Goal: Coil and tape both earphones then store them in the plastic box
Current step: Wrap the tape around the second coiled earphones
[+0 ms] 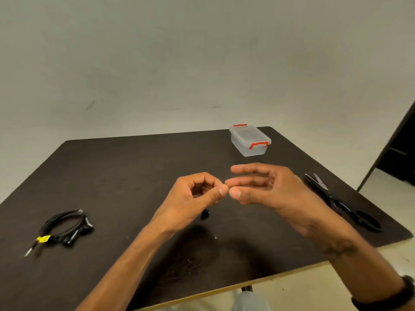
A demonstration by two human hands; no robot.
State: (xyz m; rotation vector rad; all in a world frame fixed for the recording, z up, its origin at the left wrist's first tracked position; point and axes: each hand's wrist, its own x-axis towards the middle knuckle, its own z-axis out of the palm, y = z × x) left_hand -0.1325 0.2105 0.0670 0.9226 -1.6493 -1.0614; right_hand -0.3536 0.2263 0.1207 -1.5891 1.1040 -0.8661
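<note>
One black earphone (67, 227) lies coiled on the dark table (125, 171) at the left, bound with yellow tape, its plug pointing to the near left. My left hand (197, 198) is above the table's middle with its fingers curled round the second black earphone (204, 215); most of it is hidden in the fist and an end hangs below. My right hand (265, 189) is just to the right, fingers nearly straight, its thumb and forefinger tips close to my left thumb. Nothing shows between them. The clear plastic box (250, 140) with red clips stands closed at the back right.
Black scissors (336, 200) lie along the table's right edge, blades pointing away. A small pale scrap (216, 237) lies on the table below my hands. A wall rises behind the table, and a dark door stands at the far right.
</note>
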